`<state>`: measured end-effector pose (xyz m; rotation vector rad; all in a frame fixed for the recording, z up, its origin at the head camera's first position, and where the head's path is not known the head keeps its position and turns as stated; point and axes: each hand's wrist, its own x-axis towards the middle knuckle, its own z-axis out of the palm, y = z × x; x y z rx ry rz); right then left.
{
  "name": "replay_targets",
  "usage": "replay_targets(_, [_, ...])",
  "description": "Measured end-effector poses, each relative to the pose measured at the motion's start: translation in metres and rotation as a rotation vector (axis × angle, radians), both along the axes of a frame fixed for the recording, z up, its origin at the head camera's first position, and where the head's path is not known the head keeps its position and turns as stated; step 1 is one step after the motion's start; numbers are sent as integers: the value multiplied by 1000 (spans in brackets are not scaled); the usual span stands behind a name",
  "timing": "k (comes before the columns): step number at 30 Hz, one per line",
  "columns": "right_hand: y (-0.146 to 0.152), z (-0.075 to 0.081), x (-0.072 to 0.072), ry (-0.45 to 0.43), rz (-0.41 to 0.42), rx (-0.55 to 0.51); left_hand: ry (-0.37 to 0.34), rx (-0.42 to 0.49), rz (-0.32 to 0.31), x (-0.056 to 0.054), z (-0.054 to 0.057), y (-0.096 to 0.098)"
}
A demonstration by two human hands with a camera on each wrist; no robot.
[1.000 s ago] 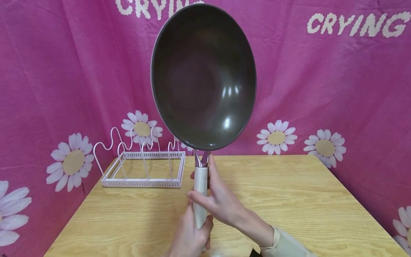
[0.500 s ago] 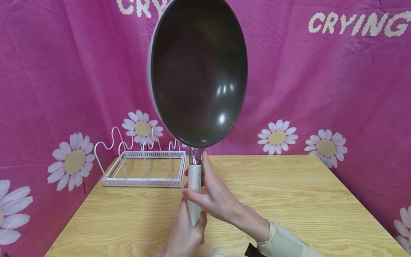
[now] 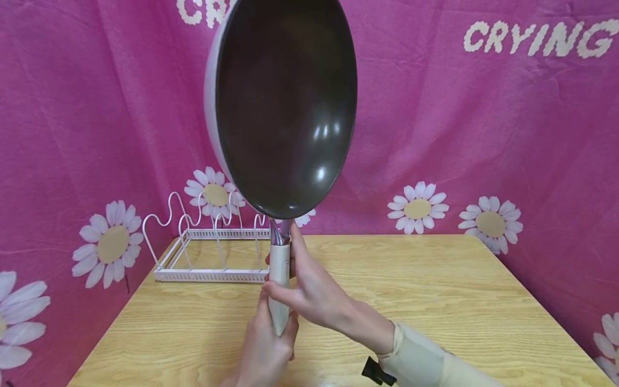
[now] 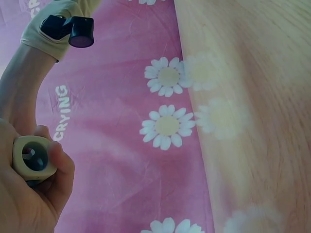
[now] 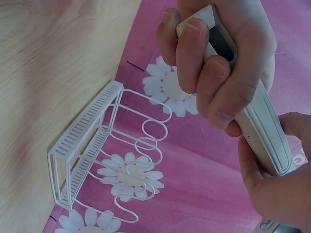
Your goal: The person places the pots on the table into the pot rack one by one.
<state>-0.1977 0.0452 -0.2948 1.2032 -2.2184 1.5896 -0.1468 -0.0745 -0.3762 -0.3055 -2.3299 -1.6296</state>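
Note:
A deep frying pan with a dark inside and pale outside is raised above the table, its bowl upward and its inside facing me. My left hand grips the lower end of its white handle. Higher on that handle my right hand holds on, thumb across the front. In the right wrist view, the left hand's fingers curl round the handle end, with the right hand further along it. The left wrist view looks onto the hollow handle end. The pan's top edge is cut off.
A white wire rack with wavy dividers stands at the table's back left, its right end partly behind the handle and hand. The wooden table meets a pink cloth backdrop with daisies at its back and sides.
Both hands have carried the pan left and slightly up, toward the rack. The pan has turned, so more of its pale left outside shows. Both hands keep their hold.

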Motion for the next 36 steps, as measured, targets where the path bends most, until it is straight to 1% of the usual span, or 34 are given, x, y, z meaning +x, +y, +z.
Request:
replay_targets(2, [-3,1,-1,0,16,-15,19,0,23,0,1,-1])
replay_targets(5, [-6,2,-3,-6,47,-39,16,-5,41,-1,3,-5])
replay_targets(9, [-11,3,-6,-16,78,-57,-7,-9,44,-3,6,-11])
replay_targets(15, [-15,7,-10,-46,109,-54,16,-18,67,-5,10,-17])
replay_targets(17, [-18,10,-11,-46,119,-50,36,-30,88,-5,12,-19])
replay_targets(20, [-21,13,-13,-50,142,-56,41,-34,109,-5,17,-22])
replay_targets(23, [-25,16,-16,-51,164,-64,52,-38,144,-5,20,-24])
replay_targets(27, [-29,17,-19,-58,177,-57,71,-57,190,-6,21,-29])
replay_targets(28, [-30,17,-20,-62,183,-56,60,-51,191,-7,21,-30])
replay_targets(35, [-37,18,-27,-83,251,-75,118,-85,252,-8,22,-36])
replay_targets(36, [-38,17,-28,-84,256,-77,112,-86,256,-8,22,-36])
